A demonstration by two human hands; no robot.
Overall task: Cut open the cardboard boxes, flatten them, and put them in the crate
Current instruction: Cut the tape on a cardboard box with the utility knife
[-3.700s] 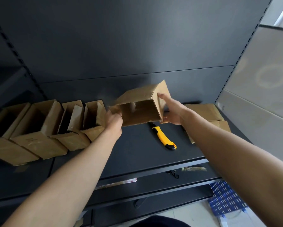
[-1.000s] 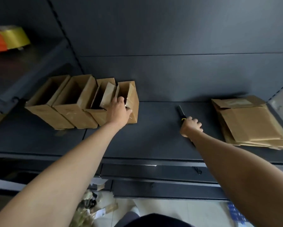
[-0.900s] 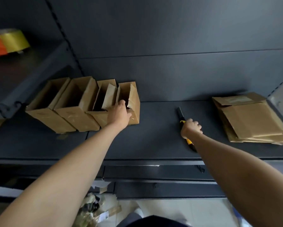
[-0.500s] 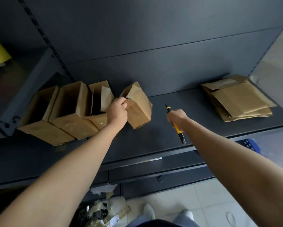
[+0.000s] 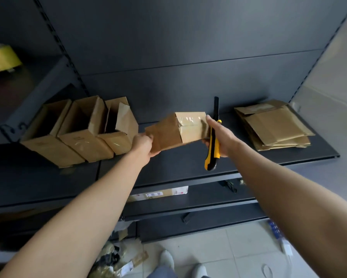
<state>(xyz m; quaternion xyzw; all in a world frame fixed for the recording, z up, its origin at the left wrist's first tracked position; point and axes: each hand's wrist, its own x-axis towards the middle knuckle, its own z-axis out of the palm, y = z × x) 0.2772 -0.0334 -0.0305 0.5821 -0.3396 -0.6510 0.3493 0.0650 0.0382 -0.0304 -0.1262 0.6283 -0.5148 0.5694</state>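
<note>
Dark shelf (image 5: 178,163) lies below: left hand (image 5: 143,146) grips box (image 5: 180,130), right hand (image 5: 222,137) grips knife (image 5: 211,155).

I can read no text from here; the flat parcel (image 5: 158,194) below the utility knife (image 5: 211,149) carries stickers, but their print is too small for me

Dim shelf, daylight from right; wide-angle warp, slight blur.
</note>
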